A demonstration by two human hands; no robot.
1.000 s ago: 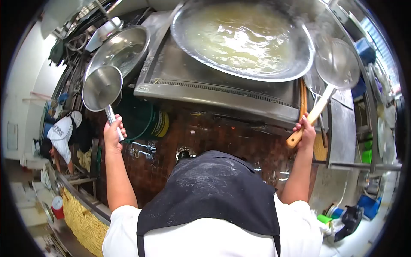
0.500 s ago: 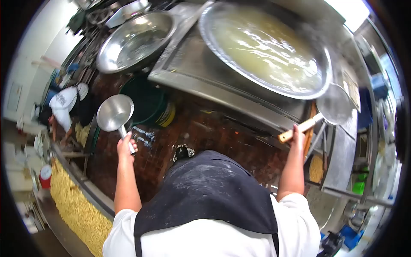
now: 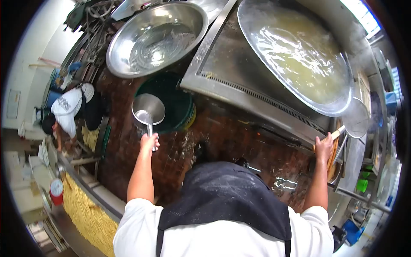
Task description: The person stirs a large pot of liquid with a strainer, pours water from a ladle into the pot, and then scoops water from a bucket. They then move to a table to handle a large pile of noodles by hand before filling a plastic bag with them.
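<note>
My left hand (image 3: 149, 141) is closed round the handle of a metal ladle (image 3: 150, 107), whose deep bowl hangs over the edge of a dark green tub (image 3: 186, 100) on the floor. On the right, my right hand (image 3: 324, 147) grips the wooden handle of a round mesh skimmer (image 3: 357, 118). The skimmer's head is beside the rim of a large steaming vat (image 3: 295, 105) of cloudy, yellowish liquid. A wide metal basin (image 3: 117, 64) holding clear water stands beyond the tub.
A metal stove top (image 3: 227, 55) with a long edge surrounds the vat. Yellow noodles (image 3: 87, 212) cover a table at lower left, near a red scale (image 3: 56, 191). Another person (image 3: 70, 109) bends over at the left. The tiled floor (image 3: 227, 141) looks wet.
The view has shifted, so the vat and basin sit farther right. The ladle has moved closer over the green tub. Both hands keep their grips.
</note>
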